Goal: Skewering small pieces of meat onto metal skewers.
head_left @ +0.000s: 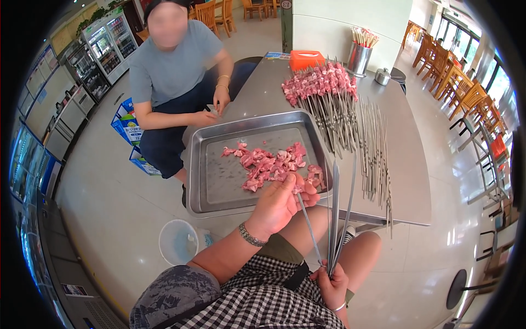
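My left hand (279,204) pinches a piece of raw meat (299,189) at the near right edge of a steel tray (204,181), on the tip of a thin metal skewer (309,227). My right hand (332,285), low over my lap, grips the bottom ends of that skewer and of two more flat skewers (335,208) that stand up toward the tray. Several pink meat chunks (267,164) lie in the middle of the tray.
A pile of loaded meat skewers (320,82) and a row of bare skewers (375,151) lie on the grey table (408,164). Across it sits another person (175,66). Orange box (307,59), chopstick cup (359,57), white bucket (178,241) on the floor, wooden chairs (457,82).
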A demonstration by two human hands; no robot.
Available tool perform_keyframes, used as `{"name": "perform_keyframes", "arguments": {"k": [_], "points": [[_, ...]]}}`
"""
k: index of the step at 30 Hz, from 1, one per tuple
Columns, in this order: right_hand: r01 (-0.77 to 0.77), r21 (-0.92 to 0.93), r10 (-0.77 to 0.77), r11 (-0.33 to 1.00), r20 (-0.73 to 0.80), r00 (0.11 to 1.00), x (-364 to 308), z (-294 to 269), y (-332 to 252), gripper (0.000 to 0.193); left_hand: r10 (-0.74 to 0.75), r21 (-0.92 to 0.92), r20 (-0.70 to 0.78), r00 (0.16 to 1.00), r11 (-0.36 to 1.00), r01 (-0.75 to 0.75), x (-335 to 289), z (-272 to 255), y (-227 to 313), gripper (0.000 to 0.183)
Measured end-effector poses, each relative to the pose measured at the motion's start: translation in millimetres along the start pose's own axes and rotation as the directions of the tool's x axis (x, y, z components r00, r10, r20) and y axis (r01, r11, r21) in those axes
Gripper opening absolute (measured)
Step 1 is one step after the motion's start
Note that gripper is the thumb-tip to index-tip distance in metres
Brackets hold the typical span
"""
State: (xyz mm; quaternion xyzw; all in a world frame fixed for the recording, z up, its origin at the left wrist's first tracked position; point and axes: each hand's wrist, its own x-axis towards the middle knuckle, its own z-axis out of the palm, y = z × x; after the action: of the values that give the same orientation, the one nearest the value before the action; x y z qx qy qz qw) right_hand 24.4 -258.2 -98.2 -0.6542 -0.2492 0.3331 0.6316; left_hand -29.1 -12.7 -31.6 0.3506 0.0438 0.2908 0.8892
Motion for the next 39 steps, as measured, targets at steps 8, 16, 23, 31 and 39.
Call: {"name": "perform_keyframes", "arguments": {"k": [8,16,23,31,39], "points": [[0.018,-0.07,-0.019,0.997,-0.013,1.0,-1,3,-5,0.011,0.111,0.105,-0.111,0.988,0.989,-0.099,-5,16,-13,0.028],[0.078,-0.108,-0.08,0.991,-0.014,0.997,-5,4,-5,0.012,0.165,0.136,-0.072,0.984,0.979,-0.155,-7,14,-18,0.025],[0.09,-0.118,-0.087,0.989,0.029,0.996,-4,2,0,0.016,0.08,0.007,-0.12,0.99,0.997,-0.079,-9,19,-19,0.028],[0.018,0.032,-0.019,0.999,0.017,1.0,-8,5,-3,0.015,0.084,0.006,-0.109,0.99,0.996,-0.084,-8,20,-26,0.029],[-0.102,0.179,0.086,0.979,0.096,0.992,-9,7,-18,0.017,0.01,-0.051,-0.132,0.991,0.999,-0.017,-5,24,-20,0.039]]}}
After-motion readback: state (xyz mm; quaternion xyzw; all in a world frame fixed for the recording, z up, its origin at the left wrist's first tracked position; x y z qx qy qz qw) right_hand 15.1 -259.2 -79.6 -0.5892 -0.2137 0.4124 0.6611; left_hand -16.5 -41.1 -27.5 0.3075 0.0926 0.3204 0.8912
